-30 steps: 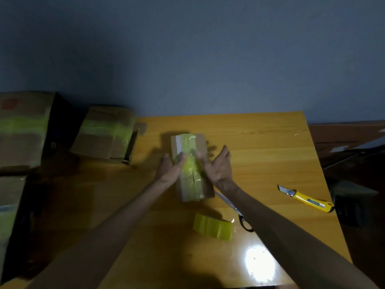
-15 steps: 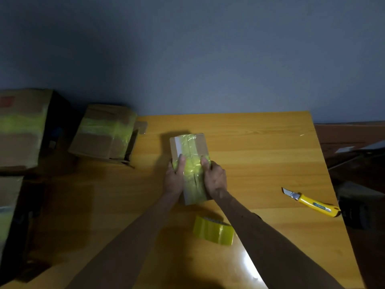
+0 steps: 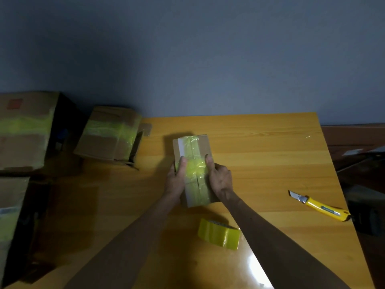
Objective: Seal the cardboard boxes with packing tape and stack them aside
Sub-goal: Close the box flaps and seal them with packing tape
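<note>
A small cardboard box [image 3: 192,146] with yellow tape along its top lies in the middle of the wooden table [image 3: 260,155]. My left hand [image 3: 176,180] grips its left side, thumb on the tape. My right hand [image 3: 220,179] grips its right side, thumb on top. A roll of yellow packing tape [image 3: 218,234] lies on the table just below the box, between my forearms.
A yellow utility knife [image 3: 318,206] with its blade out lies near the table's right edge. Taped cardboard boxes sit at the left: one medium box [image 3: 108,134], a large box [image 3: 25,130] and another box [image 3: 10,215] below it. A grey wall stands behind.
My hands went from open palms beside the box to gripping both its sides. The scissors by my right forearm are now hidden. The box has barely shifted.
</note>
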